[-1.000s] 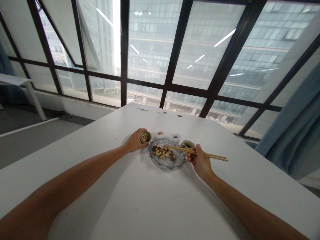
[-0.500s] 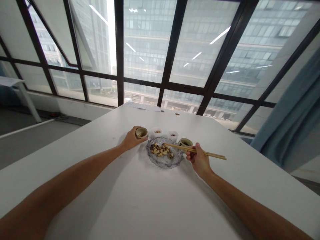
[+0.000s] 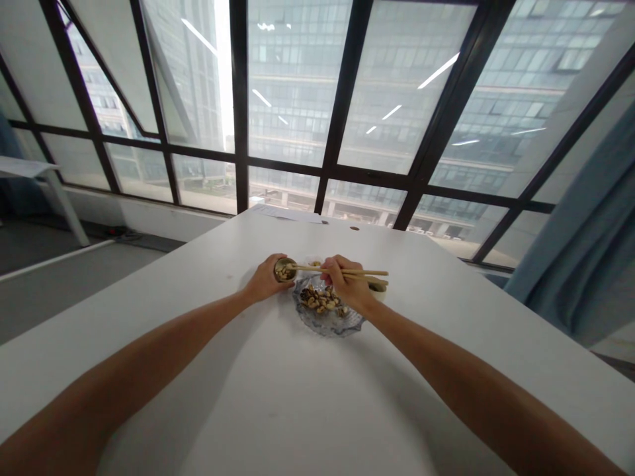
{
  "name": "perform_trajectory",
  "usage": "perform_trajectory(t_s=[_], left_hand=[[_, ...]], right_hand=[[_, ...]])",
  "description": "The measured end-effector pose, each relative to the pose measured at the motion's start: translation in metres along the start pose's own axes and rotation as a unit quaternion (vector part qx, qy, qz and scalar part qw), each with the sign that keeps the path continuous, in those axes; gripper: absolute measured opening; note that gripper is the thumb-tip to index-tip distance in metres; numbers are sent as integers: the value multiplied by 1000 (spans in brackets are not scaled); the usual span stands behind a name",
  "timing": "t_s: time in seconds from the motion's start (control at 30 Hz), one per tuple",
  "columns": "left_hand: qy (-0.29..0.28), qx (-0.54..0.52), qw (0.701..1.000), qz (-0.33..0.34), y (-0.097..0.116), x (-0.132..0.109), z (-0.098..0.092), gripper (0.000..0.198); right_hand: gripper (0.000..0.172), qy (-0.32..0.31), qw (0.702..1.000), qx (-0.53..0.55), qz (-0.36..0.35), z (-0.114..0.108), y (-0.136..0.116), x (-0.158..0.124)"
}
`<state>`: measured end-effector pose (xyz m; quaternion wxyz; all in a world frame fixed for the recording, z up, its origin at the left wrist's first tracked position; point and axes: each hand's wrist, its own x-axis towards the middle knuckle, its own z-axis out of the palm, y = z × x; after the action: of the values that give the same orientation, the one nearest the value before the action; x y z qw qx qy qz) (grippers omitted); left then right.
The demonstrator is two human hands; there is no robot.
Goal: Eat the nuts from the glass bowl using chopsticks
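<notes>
My left hand [image 3: 265,280] is wrapped round a small greenish cup [image 3: 284,269] that has nuts inside, at the far left of the glass dish [image 3: 325,322]. My right hand [image 3: 344,285] grips a pair of wooden chopsticks [image 3: 342,272]; it hovers over the dish, and the chopstick tips reach into the cup. The dish carries a heap of mixed nuts [image 3: 320,299]. A second small cup [image 3: 380,289] peeks out behind my right hand, mostly hidden. The small white cups behind the dish are covered by my hand.
Everything sits on a white table [image 3: 307,396] whose far edge lies near a wall of black-framed windows [image 3: 342,99]. Papers [image 3: 288,213] lie at the far edge. A blue curtain [image 3: 585,251] hangs at right; another white table [image 3: 30,168] stands at left.
My right hand has swung left across the dish, carrying the chopstick tips from the nut heap to the cup in my left hand. The left hand stayed on the cup.
</notes>
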<state>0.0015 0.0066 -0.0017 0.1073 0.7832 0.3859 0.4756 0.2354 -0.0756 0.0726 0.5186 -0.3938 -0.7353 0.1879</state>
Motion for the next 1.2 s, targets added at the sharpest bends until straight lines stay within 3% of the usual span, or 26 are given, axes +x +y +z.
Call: perform_trajectory(t_s=[0.1, 0.27, 0.33, 0.47, 0.8, 1.2], left_hand=[[-6, -6, 1000, -7, 4, 0, -1, 68], [-12, 4, 1000, -17, 9, 0, -2, 65], [-12, 9, 1000, -21, 10, 0, -2, 66], [-12, 15, 999, -26, 10, 1, -2, 66], [-8, 12, 999, -38, 7, 1, -1, 69], [-17, 4, 993, -113, 5, 0, 3, 70]], right_hand=[[52, -24, 1000, -3, 17, 4, 4, 7], [61, 93, 991, 62, 79, -24, -3, -12], [63, 109, 986, 70, 103, -38, -7, -24], [61, 97, 986, 65, 120, -50, -9, -39], [61, 68, 989, 60, 118, -45, 2, -45], [59, 212, 941, 189, 183, -66, 38, -54]])
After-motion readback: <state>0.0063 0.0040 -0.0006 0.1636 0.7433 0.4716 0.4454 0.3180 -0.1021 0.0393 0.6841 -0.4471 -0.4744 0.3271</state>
